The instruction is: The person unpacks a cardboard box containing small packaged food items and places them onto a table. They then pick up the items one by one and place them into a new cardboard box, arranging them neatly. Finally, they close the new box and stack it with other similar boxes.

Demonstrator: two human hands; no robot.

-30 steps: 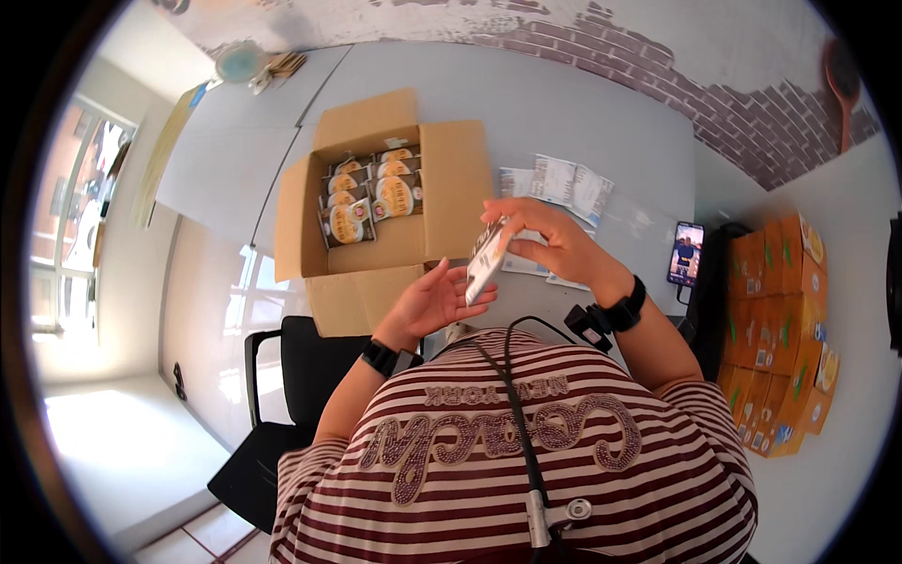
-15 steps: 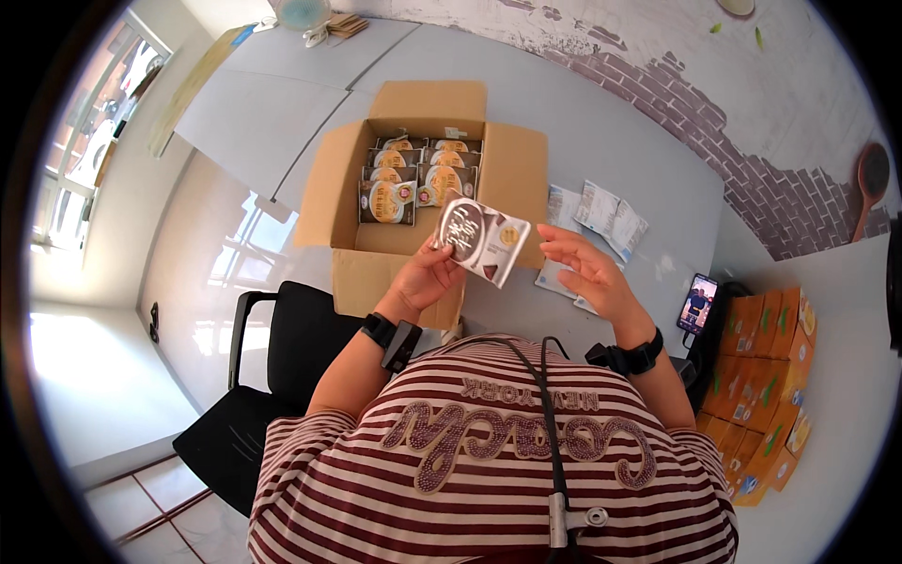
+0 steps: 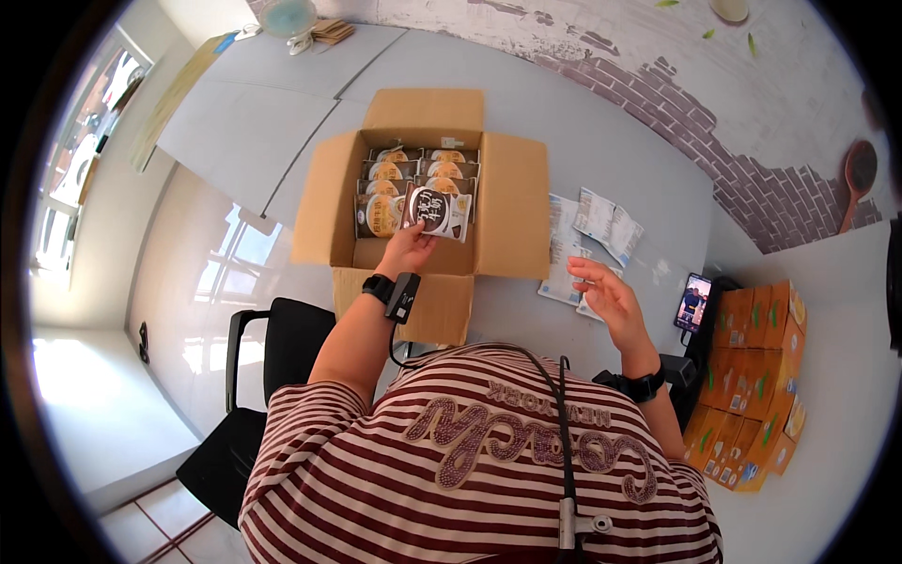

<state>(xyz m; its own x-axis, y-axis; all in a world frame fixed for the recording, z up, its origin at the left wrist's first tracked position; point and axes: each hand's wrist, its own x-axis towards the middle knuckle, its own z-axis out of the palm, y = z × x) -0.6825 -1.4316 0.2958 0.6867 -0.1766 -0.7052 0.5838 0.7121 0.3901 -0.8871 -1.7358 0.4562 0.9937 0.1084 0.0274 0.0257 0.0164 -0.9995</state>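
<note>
An open cardboard box (image 3: 515,202) sits on the grey table, with rows of small snack packets (image 3: 385,173) inside. My left hand (image 3: 406,250) holds a dark snack packet (image 3: 434,212) over the box's near right part, just above the packed rows. Off to the right of the box, my right hand (image 3: 601,293) hovers with fingers spread and nothing in it, above several white packets (image 3: 606,218) lying flat on the table.
A black chair (image 3: 272,357) stands at the lower left beside the table. Stacked orange cartons (image 3: 756,376) and a phone (image 3: 693,303) on a stand sit at the right. A small fan (image 3: 287,19) stands at the table's far edge.
The dark packet passed from my right hand to my left and moved left and forward into the box. My right hand let go and drew back to the right.
</note>
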